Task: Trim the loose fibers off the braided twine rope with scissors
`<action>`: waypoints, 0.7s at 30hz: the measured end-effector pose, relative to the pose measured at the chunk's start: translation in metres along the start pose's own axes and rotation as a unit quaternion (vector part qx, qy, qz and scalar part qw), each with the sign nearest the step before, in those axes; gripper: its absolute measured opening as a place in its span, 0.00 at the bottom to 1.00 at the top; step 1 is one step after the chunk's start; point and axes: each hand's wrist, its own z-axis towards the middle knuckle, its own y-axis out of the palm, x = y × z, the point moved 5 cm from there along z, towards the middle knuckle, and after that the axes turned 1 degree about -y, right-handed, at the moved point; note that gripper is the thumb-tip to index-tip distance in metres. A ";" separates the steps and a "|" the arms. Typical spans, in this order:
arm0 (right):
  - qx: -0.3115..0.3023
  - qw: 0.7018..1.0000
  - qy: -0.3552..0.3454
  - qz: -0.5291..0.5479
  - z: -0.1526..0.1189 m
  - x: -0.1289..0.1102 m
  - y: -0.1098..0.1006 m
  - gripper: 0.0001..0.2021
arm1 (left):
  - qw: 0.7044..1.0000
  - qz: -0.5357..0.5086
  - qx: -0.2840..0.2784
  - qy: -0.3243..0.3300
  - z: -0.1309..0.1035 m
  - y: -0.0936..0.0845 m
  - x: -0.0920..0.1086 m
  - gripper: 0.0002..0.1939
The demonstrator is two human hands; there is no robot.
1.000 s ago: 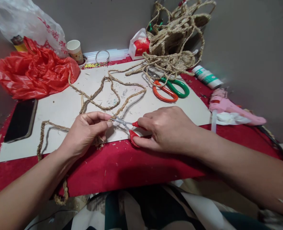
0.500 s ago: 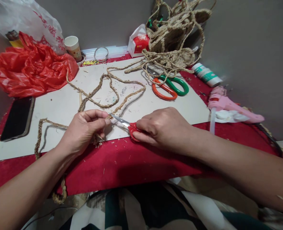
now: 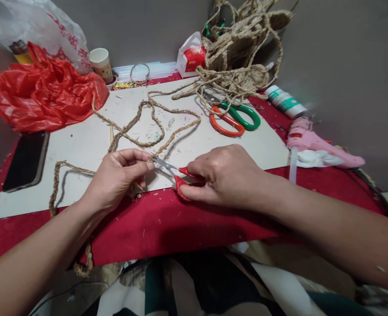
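Observation:
Between the thumb and fingers of my left hand [image 3: 121, 175] is pinched a brown braided straw cord [image 3: 180, 128]. The cord winds in loops over the white board [image 3: 213, 151], and a length of it hangs past the table's front edge. My right hand [image 3: 225, 175] grips small scissors [image 3: 167, 166] with red handles, thumb and fingers in the loops. Their blades are parted, and the tips are at the cord beside my left fingertips. Whether the blades touch the cord I cannot tell. Farther back lie large scissors [image 3: 235, 120] with one orange and one green handle.
At the left are a red plastic bag [image 3: 49, 94] and a phone [image 3: 26, 160]. A paper cup [image 3: 101, 66] stands behind. A heap of woven straw pieces [image 3: 240, 52] rises at the back right. A pink glue gun [image 3: 325, 147] lies on the right of the red cloth [image 3: 194, 224].
The small scissors' blades and handles have spread wider, with my right thumb lower. My left hand keeps its pinch on the cord. The whole view has shifted slightly.

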 end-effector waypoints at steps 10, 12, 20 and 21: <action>0.043 0.998 -0.044 0.017 -0.004 0.000 0.003 0.18 | 1.000 -0.018 0.005 -0.003 0.001 0.001 0.002 0.08; 0.062 0.997 -0.037 0.034 -0.004 0.003 0.000 0.19 | 1.000 -0.028 0.010 0.003 0.001 0.000 0.003 0.09; 0.050 0.997 0.023 0.056 -0.001 0.013 -0.011 0.18 | 0.997 -0.070 0.020 0.021 0.004 -0.007 0.000 0.11; 0.048 0.997 0.019 0.049 0.000 0.012 -0.010 0.18 | 0.997 -0.068 0.020 0.016 0.004 -0.007 -0.001 0.12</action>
